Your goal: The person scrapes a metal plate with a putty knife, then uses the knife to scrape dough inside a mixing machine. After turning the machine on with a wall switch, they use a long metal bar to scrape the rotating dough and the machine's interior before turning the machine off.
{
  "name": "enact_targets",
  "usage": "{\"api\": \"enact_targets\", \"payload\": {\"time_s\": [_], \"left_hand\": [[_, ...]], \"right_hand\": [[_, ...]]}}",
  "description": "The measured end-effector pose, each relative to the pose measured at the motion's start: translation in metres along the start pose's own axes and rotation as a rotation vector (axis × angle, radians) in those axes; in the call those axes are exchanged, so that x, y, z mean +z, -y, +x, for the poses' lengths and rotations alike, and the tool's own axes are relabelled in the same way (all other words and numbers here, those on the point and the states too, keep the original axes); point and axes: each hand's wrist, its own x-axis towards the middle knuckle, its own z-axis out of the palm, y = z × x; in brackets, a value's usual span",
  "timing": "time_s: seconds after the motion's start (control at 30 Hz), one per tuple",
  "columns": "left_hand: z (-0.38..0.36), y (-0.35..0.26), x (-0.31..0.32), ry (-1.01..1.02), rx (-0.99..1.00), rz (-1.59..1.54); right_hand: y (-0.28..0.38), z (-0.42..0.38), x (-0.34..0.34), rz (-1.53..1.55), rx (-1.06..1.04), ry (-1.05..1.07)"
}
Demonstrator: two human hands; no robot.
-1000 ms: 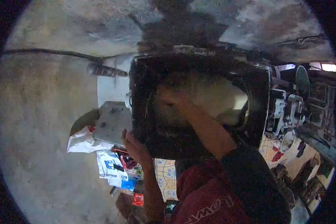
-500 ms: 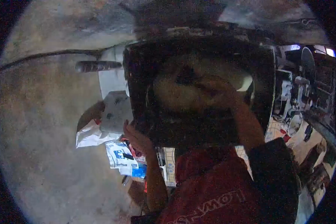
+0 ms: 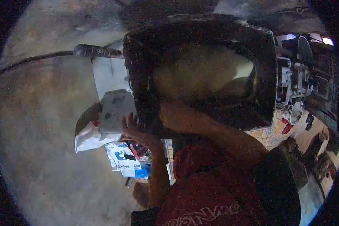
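A large black box-shaped casing (image 3: 139,52) stands in front of me. Its front opening shows a pale, rounded interior (image 3: 196,67) in deep shadow. At the casing's lower left corner is my left hand (image 3: 137,132), fingers spread apart and raised, with nothing in them. My right hand (image 3: 180,116) reaches across the front to the lower left rim of the opening. Shadow hides its fingertips, so I cannot tell whether they hold anything.
Left of the casing are a grey panel (image 3: 118,109), a taped dark handle (image 3: 94,51) and a cable (image 3: 37,61) along the wall. Printed plastic packets (image 3: 122,158) lie below. On the right are white fittings (image 3: 299,77) and a white-rimmed round container (image 3: 297,112).
My right hand has come out of the casing's interior, moving down and left to the front rim. My left hand's fingers have spread. The view has shifted slightly.
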Motion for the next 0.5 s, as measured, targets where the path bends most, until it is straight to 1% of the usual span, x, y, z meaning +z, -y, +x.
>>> {"api": "enact_targets", "payload": {"time_s": [0.1,0.2,0.3,0.37,0.4,0.43,0.47,0.5], "left_hand": [[0.01,0.033,-0.008,-0.003,0.157,0.061],[0.013,0.039,-0.01,0.037,0.499,0.373],[0.014,0.05,-0.014,-0.012,0.09,-0.064],[0.015,0.039,-0.009,-0.009,0.049,0.006],[0.013,0.036,-0.009,-0.013,0.02,0.052],[0.01,0.035,-0.012,-0.004,0.086,0.107],[0.009,0.034,-0.012,0.007,0.16,0.157],[0.008,0.031,-0.01,0.002,0.164,0.15]], "right_hand": [[-0.03,0.056,0.004,-0.029,0.033,0.008],[-0.057,0.087,-0.003,-0.022,0.075,0.079],[-0.07,0.066,-0.019,0.047,0.136,0.156],[-0.068,0.03,-0.039,0.141,0.207,0.247],[-0.064,0.009,-0.052,0.211,0.269,0.336],[-0.057,-0.01,-0.064,0.28,0.349,0.447],[-0.046,-0.025,-0.071,0.302,0.359,0.496],[-0.035,-0.035,-0.073,0.297,0.297,0.476]]}}
